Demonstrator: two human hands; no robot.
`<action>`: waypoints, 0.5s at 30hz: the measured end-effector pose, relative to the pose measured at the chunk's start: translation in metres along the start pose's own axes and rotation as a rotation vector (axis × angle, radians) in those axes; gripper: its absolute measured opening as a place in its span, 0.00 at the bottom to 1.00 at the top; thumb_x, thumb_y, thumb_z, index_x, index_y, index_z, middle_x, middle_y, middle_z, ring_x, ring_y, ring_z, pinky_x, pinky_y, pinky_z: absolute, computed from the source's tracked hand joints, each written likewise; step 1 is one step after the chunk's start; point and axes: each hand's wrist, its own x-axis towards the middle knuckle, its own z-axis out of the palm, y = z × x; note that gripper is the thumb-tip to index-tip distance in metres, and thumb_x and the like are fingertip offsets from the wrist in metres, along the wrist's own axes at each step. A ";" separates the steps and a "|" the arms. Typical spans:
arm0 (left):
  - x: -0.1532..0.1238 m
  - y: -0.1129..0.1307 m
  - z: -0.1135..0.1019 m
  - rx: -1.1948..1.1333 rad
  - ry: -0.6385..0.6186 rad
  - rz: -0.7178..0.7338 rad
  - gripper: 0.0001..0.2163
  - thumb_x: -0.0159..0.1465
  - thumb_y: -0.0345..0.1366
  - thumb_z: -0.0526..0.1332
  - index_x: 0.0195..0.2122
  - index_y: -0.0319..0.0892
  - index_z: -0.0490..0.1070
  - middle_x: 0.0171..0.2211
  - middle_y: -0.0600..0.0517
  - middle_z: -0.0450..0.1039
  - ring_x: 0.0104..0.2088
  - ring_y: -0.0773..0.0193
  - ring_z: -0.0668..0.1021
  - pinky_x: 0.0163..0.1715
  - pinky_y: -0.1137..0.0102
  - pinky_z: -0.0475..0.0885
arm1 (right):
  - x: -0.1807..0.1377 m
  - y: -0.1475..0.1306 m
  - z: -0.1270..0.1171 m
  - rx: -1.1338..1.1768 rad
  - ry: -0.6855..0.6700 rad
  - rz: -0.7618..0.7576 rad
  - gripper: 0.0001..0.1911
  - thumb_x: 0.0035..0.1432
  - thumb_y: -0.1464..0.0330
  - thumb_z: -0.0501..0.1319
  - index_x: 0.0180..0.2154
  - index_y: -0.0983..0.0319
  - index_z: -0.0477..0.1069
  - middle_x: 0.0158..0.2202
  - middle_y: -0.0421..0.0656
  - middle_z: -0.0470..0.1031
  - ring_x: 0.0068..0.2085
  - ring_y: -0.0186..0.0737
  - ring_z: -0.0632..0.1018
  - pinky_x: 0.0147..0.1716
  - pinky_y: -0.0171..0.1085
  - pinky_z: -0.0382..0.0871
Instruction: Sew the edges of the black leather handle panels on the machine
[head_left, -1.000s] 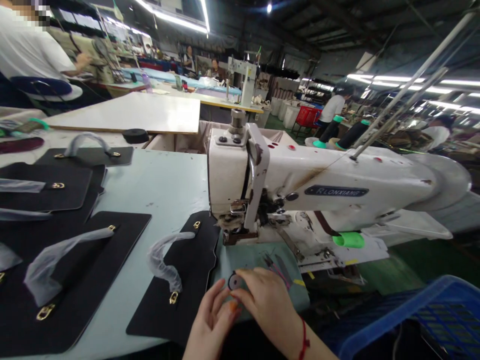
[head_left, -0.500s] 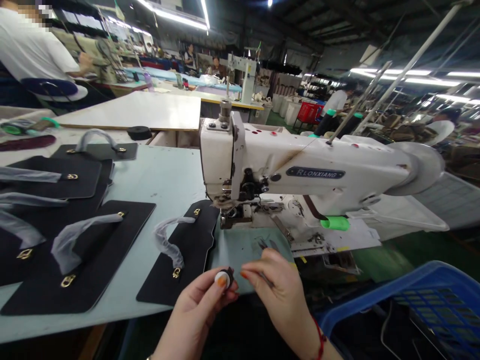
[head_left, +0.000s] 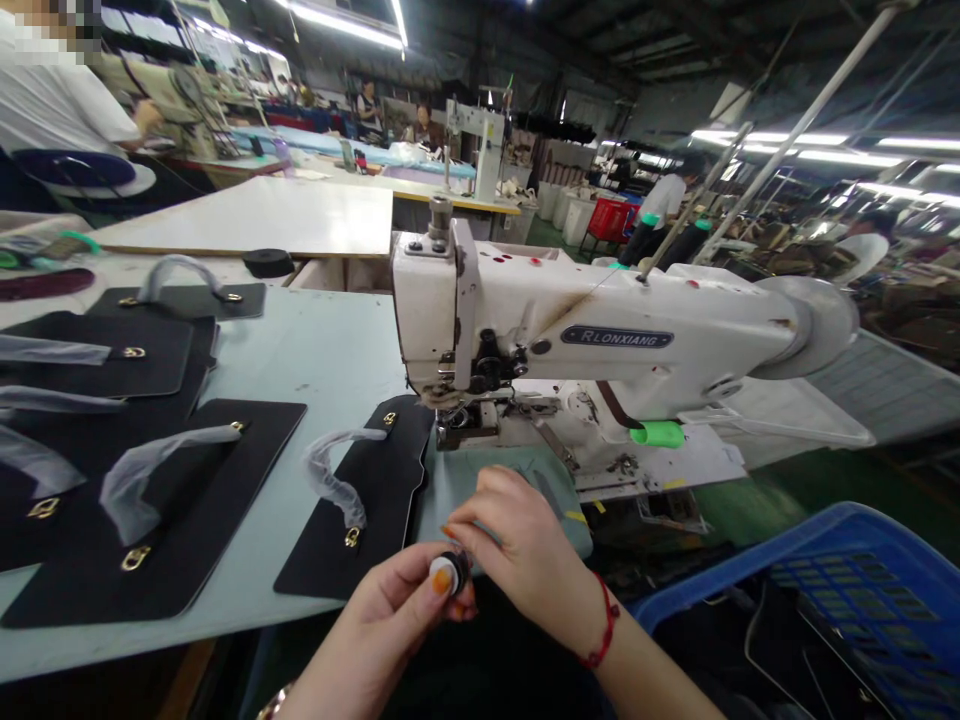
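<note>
A small bobbin (head_left: 456, 572), white on its face and dark around the side, is pinched between the thumb and fingers of my left hand (head_left: 401, 605). Right against it, my right hand (head_left: 517, 550) has its thumb and fingertips pressed together; whatever is between them is too small or hidden to see. Both hands are in front of the white sewing machine (head_left: 570, 310). To their left lies a black bag panel (head_left: 367, 490), its handle (head_left: 330, 465) wrapped in clear plastic and fixed by gold rings.
More black panels (head_left: 217, 500) with wrapped handles cover the left of the pale blue-green table (head_left: 315, 350). A blue plastic basket (head_left: 847, 530) with dark pieces stands at lower right. A green roll (head_left: 658, 433) is beside the machine bed. Other people sit and stand behind.
My right hand has moved left, closing the gap to the bobbin in my left hand. The bobbin has turned slightly. The whole view has shifted a little.
</note>
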 end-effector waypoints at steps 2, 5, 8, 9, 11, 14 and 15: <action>0.000 -0.001 -0.007 0.045 -0.055 -0.015 0.13 0.62 0.45 0.66 0.34 0.39 0.79 0.30 0.49 0.76 0.32 0.67 0.74 0.37 0.75 0.70 | -0.002 0.000 0.000 -0.100 -0.019 0.033 0.06 0.62 0.75 0.62 0.31 0.65 0.73 0.31 0.42 0.68 0.37 0.38 0.70 0.38 0.35 0.62; -0.001 -0.005 -0.015 0.009 -0.066 -0.070 0.12 0.62 0.45 0.65 0.37 0.41 0.79 0.33 0.50 0.75 0.35 0.66 0.74 0.40 0.73 0.71 | -0.012 0.003 -0.001 -0.108 0.004 0.112 0.06 0.62 0.76 0.62 0.30 0.65 0.72 0.32 0.42 0.68 0.37 0.38 0.70 0.38 0.36 0.62; 0.001 -0.011 -0.022 -0.039 0.001 -0.070 0.12 0.61 0.46 0.67 0.39 0.44 0.79 0.38 0.51 0.73 0.38 0.65 0.75 0.42 0.71 0.73 | -0.029 0.009 -0.007 0.044 0.001 0.224 0.06 0.62 0.74 0.62 0.31 0.64 0.74 0.33 0.42 0.70 0.37 0.37 0.72 0.37 0.35 0.64; 0.003 -0.013 -0.024 -0.012 0.030 -0.043 0.12 0.60 0.45 0.67 0.39 0.44 0.79 0.38 0.52 0.72 0.37 0.65 0.75 0.42 0.71 0.74 | -0.034 0.011 -0.010 0.097 0.005 0.266 0.05 0.63 0.74 0.61 0.34 0.63 0.75 0.36 0.43 0.71 0.37 0.36 0.72 0.37 0.35 0.65; 0.007 -0.017 -0.029 0.075 0.077 0.012 0.12 0.60 0.44 0.68 0.40 0.44 0.79 0.39 0.53 0.71 0.36 0.67 0.75 0.39 0.74 0.74 | -0.043 0.013 -0.010 0.206 0.032 0.338 0.10 0.66 0.72 0.58 0.46 0.60 0.75 0.49 0.45 0.71 0.38 0.34 0.74 0.36 0.34 0.68; 0.013 -0.024 -0.034 0.111 0.119 0.084 0.15 0.58 0.42 0.70 0.45 0.45 0.76 0.35 0.53 0.73 0.32 0.67 0.77 0.34 0.75 0.74 | -0.047 0.011 0.001 0.461 0.002 0.405 0.22 0.69 0.68 0.54 0.63 0.53 0.61 0.63 0.49 0.60 0.34 0.29 0.75 0.30 0.31 0.71; 0.014 -0.025 -0.035 0.096 0.125 0.121 0.15 0.58 0.41 0.70 0.45 0.46 0.74 0.33 0.54 0.73 0.31 0.67 0.77 0.33 0.75 0.74 | -0.045 0.010 0.008 0.566 -0.041 0.411 0.23 0.70 0.66 0.53 0.64 0.53 0.59 0.62 0.50 0.60 0.32 0.28 0.75 0.28 0.30 0.71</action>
